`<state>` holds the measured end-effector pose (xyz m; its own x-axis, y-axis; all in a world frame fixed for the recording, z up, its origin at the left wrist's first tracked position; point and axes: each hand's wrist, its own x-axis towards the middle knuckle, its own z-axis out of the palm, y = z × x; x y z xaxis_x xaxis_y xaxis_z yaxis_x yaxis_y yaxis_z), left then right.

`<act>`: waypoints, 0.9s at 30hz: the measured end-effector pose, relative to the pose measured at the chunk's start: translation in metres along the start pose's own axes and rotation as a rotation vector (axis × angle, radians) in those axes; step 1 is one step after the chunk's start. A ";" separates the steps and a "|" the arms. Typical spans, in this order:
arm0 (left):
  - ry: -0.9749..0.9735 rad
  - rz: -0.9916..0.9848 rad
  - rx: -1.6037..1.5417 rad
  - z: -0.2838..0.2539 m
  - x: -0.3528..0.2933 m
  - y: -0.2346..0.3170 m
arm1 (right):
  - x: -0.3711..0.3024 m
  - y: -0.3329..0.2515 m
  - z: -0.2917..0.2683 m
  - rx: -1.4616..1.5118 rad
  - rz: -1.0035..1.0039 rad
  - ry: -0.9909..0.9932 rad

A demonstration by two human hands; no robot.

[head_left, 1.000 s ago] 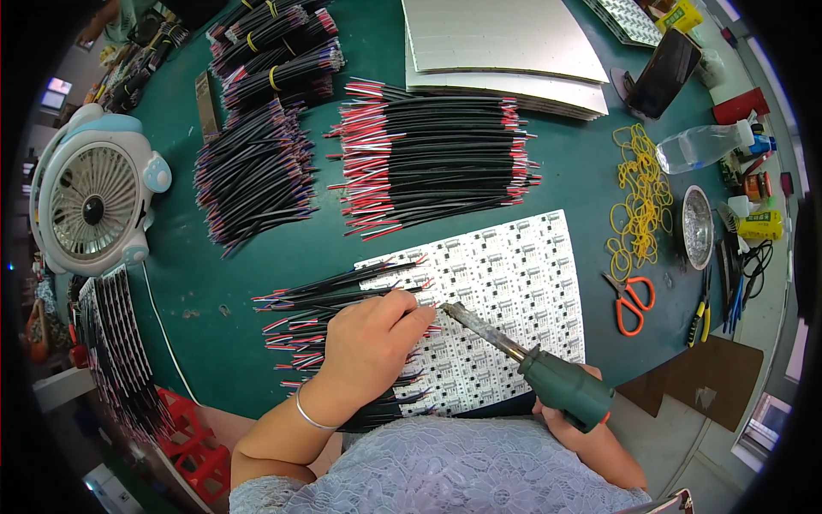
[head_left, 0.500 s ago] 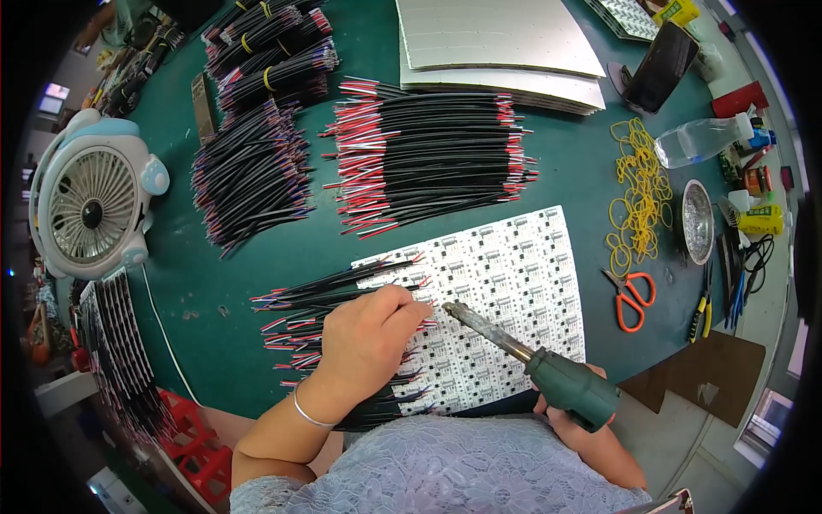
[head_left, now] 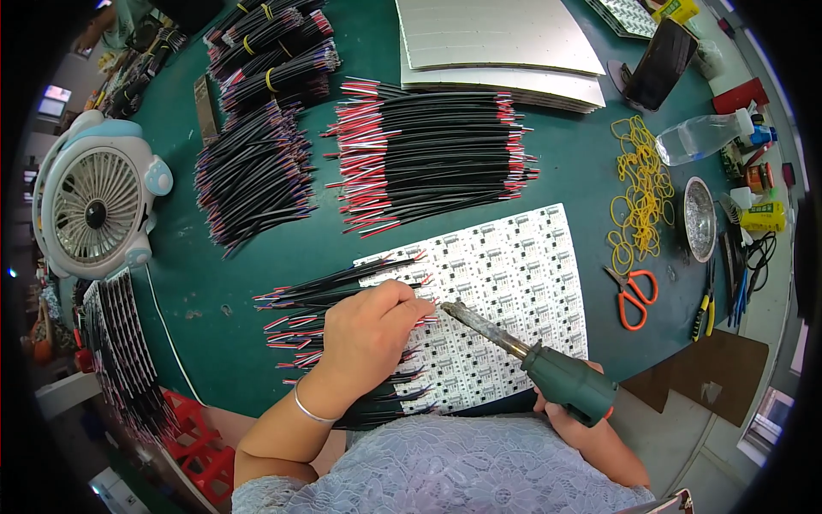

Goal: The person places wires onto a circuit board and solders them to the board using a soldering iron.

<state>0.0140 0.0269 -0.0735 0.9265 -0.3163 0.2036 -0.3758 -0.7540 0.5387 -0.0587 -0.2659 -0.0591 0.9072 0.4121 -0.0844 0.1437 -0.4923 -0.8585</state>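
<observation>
Desk (head_left: 548, 184) green, loaded at 12 o'clock with a big loose wire pile (head_left: 428, 150), not yet attached. Board (head_left: 514, 291) at centre: wired rows fanning out along its 9 o'clock edge, most pads toward 3 o'clock bare. Left hand (head_left: 368, 334), fingers pinched shut on one wire (head_left: 424, 319) at board. Right hand (head_left: 582, 420) at 5 o'clock wrapped round iron (head_left: 522, 351), tip just beside that wire.

left hand (head_left: 368, 330): fingers pinched, palm down | right hand (head_left: 582, 420): fist closed
</observation>
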 end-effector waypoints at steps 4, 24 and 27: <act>-0.003 0.050 0.018 0.001 -0.001 -0.004 | -0.008 0.003 0.003 0.010 0.047 0.014; 0.046 0.171 0.041 -0.024 -0.030 0.034 | -0.035 0.004 0.025 0.776 0.256 0.305; 0.013 0.126 0.176 -0.010 -0.034 0.031 | -0.038 0.006 0.025 0.779 0.196 0.237</act>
<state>-0.0293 0.0203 -0.0556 0.8715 -0.4083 0.2715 -0.4852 -0.7979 0.3578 -0.1020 -0.2651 -0.0744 0.9588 0.1592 -0.2352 -0.2611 0.1684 -0.9505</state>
